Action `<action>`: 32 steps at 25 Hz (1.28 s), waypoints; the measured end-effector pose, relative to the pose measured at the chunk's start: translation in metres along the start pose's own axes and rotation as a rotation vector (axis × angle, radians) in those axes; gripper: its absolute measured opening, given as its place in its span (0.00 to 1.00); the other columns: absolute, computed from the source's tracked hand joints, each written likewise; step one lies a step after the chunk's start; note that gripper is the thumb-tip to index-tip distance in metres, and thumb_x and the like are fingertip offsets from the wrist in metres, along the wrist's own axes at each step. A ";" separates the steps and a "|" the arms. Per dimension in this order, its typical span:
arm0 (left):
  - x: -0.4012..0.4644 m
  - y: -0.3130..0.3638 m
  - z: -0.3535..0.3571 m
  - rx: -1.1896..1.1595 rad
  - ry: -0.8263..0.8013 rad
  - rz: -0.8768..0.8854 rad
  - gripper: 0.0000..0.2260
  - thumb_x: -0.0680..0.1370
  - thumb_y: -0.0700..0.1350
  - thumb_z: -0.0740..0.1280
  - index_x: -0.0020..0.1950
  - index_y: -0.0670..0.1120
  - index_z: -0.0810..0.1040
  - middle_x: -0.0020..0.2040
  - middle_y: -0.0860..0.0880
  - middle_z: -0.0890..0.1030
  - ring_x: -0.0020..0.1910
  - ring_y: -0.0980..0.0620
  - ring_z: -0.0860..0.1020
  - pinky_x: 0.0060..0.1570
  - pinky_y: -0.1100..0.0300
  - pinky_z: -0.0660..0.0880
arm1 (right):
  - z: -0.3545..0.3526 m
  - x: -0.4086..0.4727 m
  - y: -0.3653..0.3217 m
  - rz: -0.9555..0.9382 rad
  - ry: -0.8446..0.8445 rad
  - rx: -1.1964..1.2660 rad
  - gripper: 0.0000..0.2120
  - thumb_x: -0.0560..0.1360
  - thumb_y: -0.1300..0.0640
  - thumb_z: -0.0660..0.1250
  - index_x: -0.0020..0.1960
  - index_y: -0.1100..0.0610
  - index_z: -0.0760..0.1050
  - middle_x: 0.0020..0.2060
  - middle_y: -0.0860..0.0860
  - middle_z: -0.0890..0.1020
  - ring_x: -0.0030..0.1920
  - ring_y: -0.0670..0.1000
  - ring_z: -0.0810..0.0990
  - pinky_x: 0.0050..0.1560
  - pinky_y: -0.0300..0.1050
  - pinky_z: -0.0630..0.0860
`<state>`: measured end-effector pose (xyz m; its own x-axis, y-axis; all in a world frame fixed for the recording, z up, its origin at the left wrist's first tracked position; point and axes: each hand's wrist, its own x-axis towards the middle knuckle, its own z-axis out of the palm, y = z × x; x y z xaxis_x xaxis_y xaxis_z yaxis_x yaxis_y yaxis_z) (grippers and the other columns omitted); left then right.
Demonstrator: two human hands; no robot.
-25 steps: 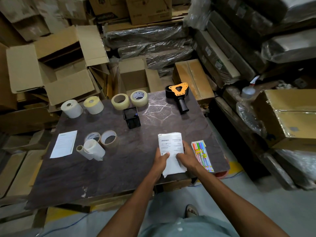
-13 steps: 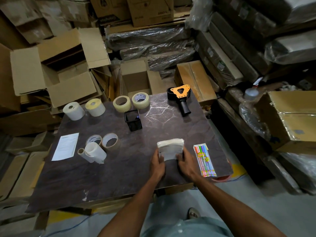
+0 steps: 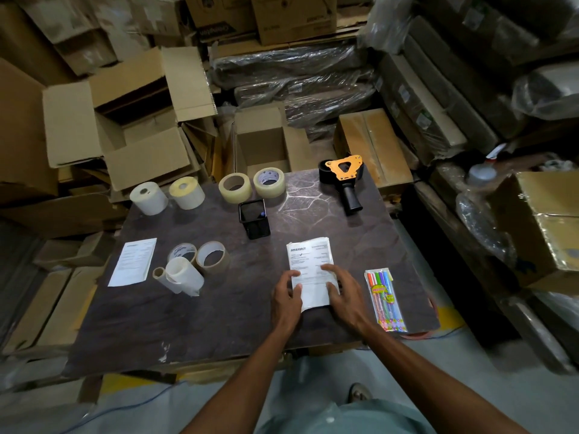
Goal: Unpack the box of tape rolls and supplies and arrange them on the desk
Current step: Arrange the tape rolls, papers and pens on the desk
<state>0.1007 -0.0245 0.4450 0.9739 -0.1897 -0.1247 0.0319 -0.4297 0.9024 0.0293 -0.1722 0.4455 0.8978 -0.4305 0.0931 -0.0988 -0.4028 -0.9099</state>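
From the head view, the slips (image 3: 308, 270), a small stack of printed papers, lie flat on the desk (image 3: 219, 314) right in front of the person, long axis running away from them toward the far edge. Both hands are on the near half of the stack: the left hand (image 3: 286, 300) with its thumb on the left edge, the right hand (image 3: 343, 296) with fingers spread flat over the right side. Neither is clenched; they look to be pressing and squaring the paper, not lifting it. The right hand is a shade further onto the stack, so I'd guess it does any last nudge.

Just right of the right hand lies a pen pack (image 3: 385, 300), parallel to the slips and apart from them. Ahead sits a black mesh cup (image 3: 254, 219), and beyond it two clear tape rolls (image 3: 252, 187) and a tape gun (image 3: 343, 180) at the far edge. To the left stand two label rolls (image 3: 167, 195), nearer are two more tapes (image 3: 200, 256), a paper roll (image 3: 180, 277) and a single sheet (image 3: 133, 261).

The desk is a dark, worn board. Around it the room is packed with open cartons (image 3: 138, 120) and wrapped bundles (image 3: 297, 76).
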 end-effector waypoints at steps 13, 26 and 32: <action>-0.042 -0.043 -0.069 -0.142 0.237 -0.236 0.12 0.76 0.33 0.70 0.57 0.44 0.83 0.55 0.45 0.84 0.46 0.55 0.82 0.43 0.66 0.79 | 0.065 0.008 0.002 0.119 -0.465 0.052 0.18 0.72 0.56 0.68 0.62 0.47 0.77 0.62 0.48 0.78 0.60 0.50 0.79 0.60 0.55 0.79; -0.085 -0.090 -0.161 -0.198 0.402 -0.330 0.12 0.74 0.35 0.72 0.56 0.44 0.85 0.50 0.50 0.85 0.49 0.48 0.84 0.50 0.56 0.81 | 0.139 -0.031 -0.054 0.103 -0.665 0.068 0.18 0.73 0.56 0.69 0.62 0.52 0.78 0.61 0.52 0.81 0.56 0.47 0.82 0.56 0.47 0.81; -0.077 -0.123 -0.242 -0.208 0.309 -0.315 0.11 0.76 0.33 0.70 0.56 0.41 0.84 0.52 0.49 0.84 0.49 0.54 0.83 0.44 0.69 0.78 | 0.205 -0.068 -0.094 0.175 -0.564 0.066 0.17 0.76 0.58 0.69 0.65 0.54 0.77 0.60 0.49 0.81 0.54 0.45 0.82 0.56 0.44 0.81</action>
<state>0.0765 0.2568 0.4432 0.9297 0.2056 -0.3057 0.3498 -0.2324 0.9075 0.0653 0.0604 0.4423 0.9617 0.0169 -0.2736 -0.2556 -0.3053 -0.9173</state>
